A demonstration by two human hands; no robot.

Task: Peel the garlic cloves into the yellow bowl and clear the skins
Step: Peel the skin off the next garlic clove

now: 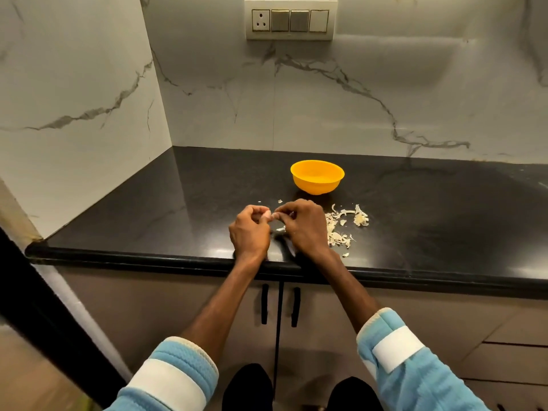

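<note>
No writing, label, brand or number can be read anywhere in the picture. The switch plate (290, 19) at the upper middle of the frame is unmarked, and the yellow bowl (317, 177) is plain.

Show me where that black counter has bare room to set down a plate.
Bare: the counter left of the left hand, up to the side wall; and the right stretch beyond the skins. Crowded: the middle front, where both hands pinch a clove, the skins lie right of the right hand, and the bowl sits just behind.
</note>
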